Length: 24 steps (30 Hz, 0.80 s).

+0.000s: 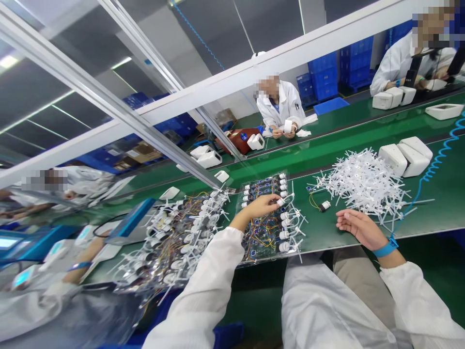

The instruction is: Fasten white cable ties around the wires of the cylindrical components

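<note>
My left hand reaches over a clear tray of small white cylindrical parts with coloured wires. Its fingertips pinch one white part near the tray's middle. My right hand rests on the green table with its fingers loosely stretched and nothing in it; a blue wristband sits on that wrist. Just above it lies a big heap of white plastic ties. A single wired part lies loose between the tray and the heap.
A second tray of wired parts lies to the left. White housings stand at the right beside a coiled blue cable. People in white coats work across the green belt and at my left. Metal frame bars cross overhead.
</note>
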Tool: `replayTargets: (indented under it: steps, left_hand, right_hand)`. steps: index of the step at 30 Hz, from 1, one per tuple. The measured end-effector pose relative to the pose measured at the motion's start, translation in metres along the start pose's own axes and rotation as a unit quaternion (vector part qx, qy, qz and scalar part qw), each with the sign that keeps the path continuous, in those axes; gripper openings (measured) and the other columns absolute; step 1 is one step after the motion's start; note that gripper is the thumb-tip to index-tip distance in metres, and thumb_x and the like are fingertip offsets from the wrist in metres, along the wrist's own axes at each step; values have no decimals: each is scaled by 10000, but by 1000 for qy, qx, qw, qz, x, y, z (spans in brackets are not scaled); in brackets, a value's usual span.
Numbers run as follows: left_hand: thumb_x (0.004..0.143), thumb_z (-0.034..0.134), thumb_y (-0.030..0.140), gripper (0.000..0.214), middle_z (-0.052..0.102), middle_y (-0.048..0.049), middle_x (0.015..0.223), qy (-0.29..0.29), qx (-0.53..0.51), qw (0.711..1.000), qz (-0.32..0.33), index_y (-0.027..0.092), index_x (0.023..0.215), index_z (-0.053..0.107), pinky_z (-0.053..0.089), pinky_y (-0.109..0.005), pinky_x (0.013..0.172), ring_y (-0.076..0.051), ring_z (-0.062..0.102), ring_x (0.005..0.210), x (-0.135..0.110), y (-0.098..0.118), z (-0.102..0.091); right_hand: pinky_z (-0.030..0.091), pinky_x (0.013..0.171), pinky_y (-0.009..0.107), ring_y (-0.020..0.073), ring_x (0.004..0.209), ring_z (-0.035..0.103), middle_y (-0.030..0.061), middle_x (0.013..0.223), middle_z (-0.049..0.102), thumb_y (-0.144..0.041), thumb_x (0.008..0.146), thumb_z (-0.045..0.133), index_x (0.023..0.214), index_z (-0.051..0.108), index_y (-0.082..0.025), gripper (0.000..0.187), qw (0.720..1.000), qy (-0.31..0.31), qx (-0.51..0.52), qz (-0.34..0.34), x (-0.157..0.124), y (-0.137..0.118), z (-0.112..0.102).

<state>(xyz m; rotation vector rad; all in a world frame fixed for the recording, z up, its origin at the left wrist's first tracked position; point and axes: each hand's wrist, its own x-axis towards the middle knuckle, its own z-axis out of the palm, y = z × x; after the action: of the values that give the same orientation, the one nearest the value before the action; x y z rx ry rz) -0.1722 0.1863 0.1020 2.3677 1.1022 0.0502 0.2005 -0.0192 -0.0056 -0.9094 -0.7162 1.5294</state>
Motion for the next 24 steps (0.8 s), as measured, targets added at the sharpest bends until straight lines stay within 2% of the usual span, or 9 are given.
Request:
replayTargets:
  steps: [3,6,12,17,24]
  left_hand:
    - [982,675,462,372,846,-85,1231,-22,17,1000,-2,221,1241,788,604,-376,1012,-291,789,1125,3,3,5]
    - [1010,643,445,322,848,-93,1211,-30,45,998,-11,222,1187,795,584,-375,1016,-293,789,1102,6,3,9]
    - [1024,614,413,297,844,-84,1199,-58,70,995,-32,262,1243,748,567,-349,965,-291,778,1046,11,-2,13]
    - [1021,600,461,322,820,-97,1202,-80,46,994,-49,245,1240,698,555,-345,909,-294,754,1030,15,1,11]
    - [968,640,462,337,774,-14,965,-86,-30,993,-70,243,1223,614,551,-314,778,-231,709,856,11,6,13]
  right_hand:
    - [650,896,390,239,951,770,82,974,828,-568,865,935,1109,881,-229,421,1000,1,5,5,0,0,-1]
    - [644,912,404,244,959,768,86,981,827,-565,873,930,1110,879,-228,415,1000,-2,5,6,0,-1,0]
    - [643,919,425,255,963,769,86,985,825,-564,885,917,1111,877,-231,404,1000,-9,2,6,-1,-2,0]
    - [646,906,421,255,957,767,85,976,821,-571,883,916,1108,879,-235,406,1000,-4,4,-1,-2,-2,1]
    - [645,903,408,249,961,766,84,982,821,-566,890,911,1110,874,-231,402,1000,-9,11,-3,-2,0,1]
